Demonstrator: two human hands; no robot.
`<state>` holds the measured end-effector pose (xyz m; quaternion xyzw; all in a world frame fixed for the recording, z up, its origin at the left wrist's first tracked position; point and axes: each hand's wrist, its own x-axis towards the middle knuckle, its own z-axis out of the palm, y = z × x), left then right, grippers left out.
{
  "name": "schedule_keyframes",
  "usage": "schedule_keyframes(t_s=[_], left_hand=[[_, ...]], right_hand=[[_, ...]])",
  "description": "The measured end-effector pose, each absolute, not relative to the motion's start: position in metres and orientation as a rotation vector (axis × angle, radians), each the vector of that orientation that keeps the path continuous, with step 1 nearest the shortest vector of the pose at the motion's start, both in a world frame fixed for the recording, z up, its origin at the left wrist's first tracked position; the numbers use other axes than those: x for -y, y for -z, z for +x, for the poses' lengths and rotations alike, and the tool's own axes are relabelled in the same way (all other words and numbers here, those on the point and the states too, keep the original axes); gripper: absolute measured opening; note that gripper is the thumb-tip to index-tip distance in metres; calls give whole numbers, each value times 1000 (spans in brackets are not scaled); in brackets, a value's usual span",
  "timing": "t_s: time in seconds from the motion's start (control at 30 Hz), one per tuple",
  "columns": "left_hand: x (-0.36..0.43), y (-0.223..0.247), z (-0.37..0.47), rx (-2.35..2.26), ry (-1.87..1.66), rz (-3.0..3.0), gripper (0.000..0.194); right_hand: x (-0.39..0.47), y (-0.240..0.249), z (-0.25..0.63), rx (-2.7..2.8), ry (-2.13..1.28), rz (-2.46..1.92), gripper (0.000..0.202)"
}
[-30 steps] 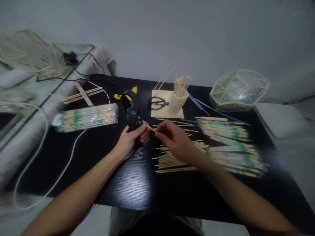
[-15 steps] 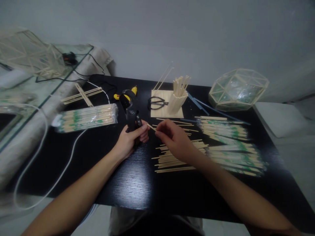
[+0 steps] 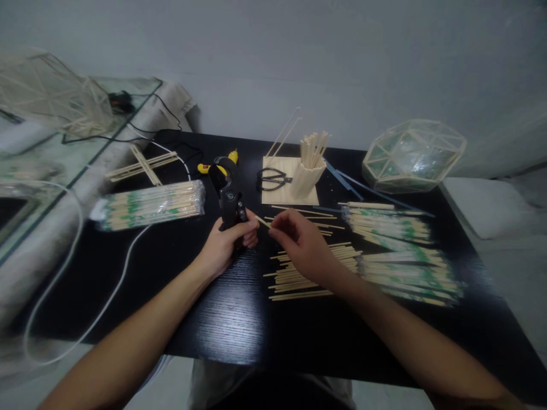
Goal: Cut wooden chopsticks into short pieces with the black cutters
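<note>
Near the middle of the black table, my left hand (image 3: 231, 242) is closed around a black hand cutter (image 3: 229, 196) with a curved head, which points up and away from me. Its exact kind is hard to make out. My right hand (image 3: 299, 239) pinches a thin wooden stick (image 3: 263, 221) between thumb and fingertips. The stick's far end reaches the fingers of my left hand; whether they grip it too is unclear. Beneath and beside my right hand lie several loose wooden sticks (image 3: 294, 279), partly covered by the hand and forearm.
A stick-walled holder (image 3: 305, 179) full of sticks stands on a square wooden board (image 3: 271, 196), beside black scissors (image 3: 273, 179). Behind the cutter lies a yellow-handled tool (image 3: 204, 168). Bagged sticks (image 3: 154, 205) lie left, more bags (image 3: 405, 273) right. A faceted stick frame (image 3: 414, 156) stands back right.
The cutter's head has shifted very slightly to the right. Both hands otherwise hold nearly the same place, and the stick stays pinched.
</note>
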<state>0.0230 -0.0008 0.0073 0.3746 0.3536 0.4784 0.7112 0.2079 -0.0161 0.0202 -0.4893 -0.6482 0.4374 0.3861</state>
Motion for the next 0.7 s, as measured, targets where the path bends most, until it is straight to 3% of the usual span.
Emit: schedule_keyframes(t_s=[0.7], left_hand=[[-9, -7, 21, -1015, -1240, 764, 27]], right_hand=[[12, -19, 208, 1401, -1344, -1226, 14]])
